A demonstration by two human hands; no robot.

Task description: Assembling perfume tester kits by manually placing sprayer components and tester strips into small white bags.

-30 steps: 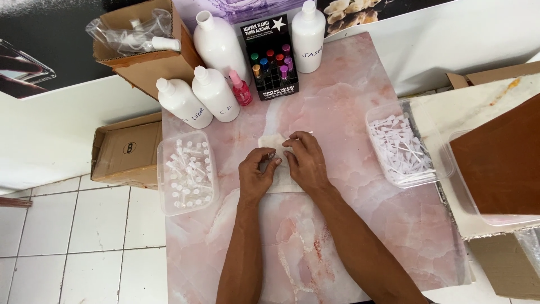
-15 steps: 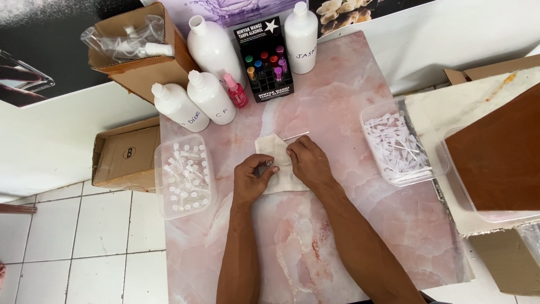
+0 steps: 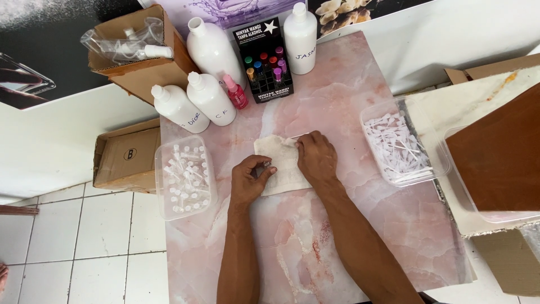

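Both hands on cloth, pink table.
Left hand [image 3: 250, 179] pinches a small object at the cloth [image 3: 281, 163] edge; right hand [image 3: 316, 157] presses flat on top, fingers together.

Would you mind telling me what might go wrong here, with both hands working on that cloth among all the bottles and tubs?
1. The left hand pinches a small item, too small to identify, over the white cloth; it could slip and roll off the pink table.
2. The clear tub of white caps sits at the table's left edge, so an elbow nudge might tip it to the floor.
3. The right hand presses the cloth; tugging it could possibly reach the small pink bottle.
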